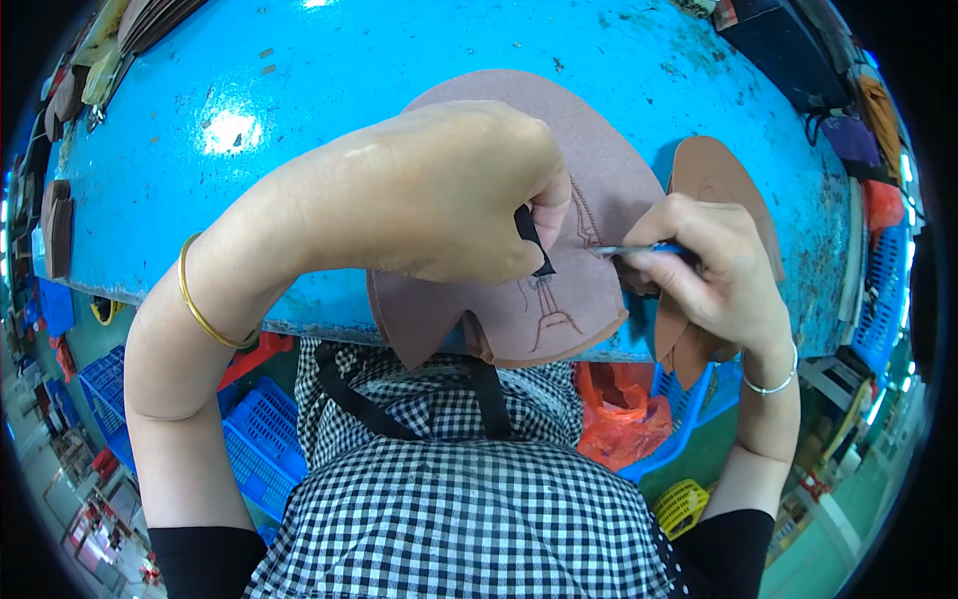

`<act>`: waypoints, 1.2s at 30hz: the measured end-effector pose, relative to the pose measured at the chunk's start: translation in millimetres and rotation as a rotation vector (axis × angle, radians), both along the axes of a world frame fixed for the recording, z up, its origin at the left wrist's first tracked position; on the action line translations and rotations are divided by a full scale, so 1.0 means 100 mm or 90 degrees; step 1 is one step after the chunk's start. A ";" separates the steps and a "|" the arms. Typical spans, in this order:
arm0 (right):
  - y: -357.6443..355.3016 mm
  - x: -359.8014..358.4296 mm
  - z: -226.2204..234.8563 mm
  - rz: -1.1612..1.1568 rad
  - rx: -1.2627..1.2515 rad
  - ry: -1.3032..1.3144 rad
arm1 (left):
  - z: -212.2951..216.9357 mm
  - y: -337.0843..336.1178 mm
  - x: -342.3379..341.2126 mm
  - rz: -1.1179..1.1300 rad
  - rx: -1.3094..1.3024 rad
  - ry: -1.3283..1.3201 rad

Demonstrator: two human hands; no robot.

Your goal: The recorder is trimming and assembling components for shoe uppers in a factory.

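Observation:
A mauve-brown sheet piece (614,170) with sewn lines and a notched lower edge lies at the table's near side. Over its middle, my left hand (469,190) is closed, pinching a short black strip (535,240) between thumb and fingers. My right hand (714,260), at the piece's right side, grips a slim tool (611,250) with a metal tip and a blue handle. The tip points left and reaches the stitching; its exact kind is hidden by my fingers. Loose thread ends show below the strip. Tan cut pieces (711,165) lie behind and below my right hand.
The blue table (329,60) bears a stack of brown pieces (58,230) at its left edge and more (155,22) at the far left. A dark box (783,50) stands far right. Below the near edge are blue baskets (264,439) and a red plastic bag (624,424).

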State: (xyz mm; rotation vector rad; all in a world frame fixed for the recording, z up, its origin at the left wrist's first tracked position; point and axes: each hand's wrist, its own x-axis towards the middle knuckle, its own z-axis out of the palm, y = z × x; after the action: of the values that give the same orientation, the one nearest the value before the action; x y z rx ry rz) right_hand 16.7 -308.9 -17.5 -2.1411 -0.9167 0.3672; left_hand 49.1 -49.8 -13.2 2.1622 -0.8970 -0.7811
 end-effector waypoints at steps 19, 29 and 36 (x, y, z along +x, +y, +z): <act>0.27 0.14 0.04 0.089 -0.191 -0.205 | 0.01 0.21 0.15 0.017 0.038 -0.113; 0.32 0.25 0.08 -0.005 -0.193 -0.102 | -0.01 0.28 0.14 0.015 0.002 -0.114; 0.37 0.25 0.06 -0.001 -0.121 -0.149 | -0.12 0.33 0.14 0.047 -0.086 -0.126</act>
State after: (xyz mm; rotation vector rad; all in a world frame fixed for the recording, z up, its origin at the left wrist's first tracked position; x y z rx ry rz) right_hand 41.6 -271.5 -11.3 -2.3963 -1.0456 0.2116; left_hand 63.4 -17.2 -24.8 2.1651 -0.9343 -0.4631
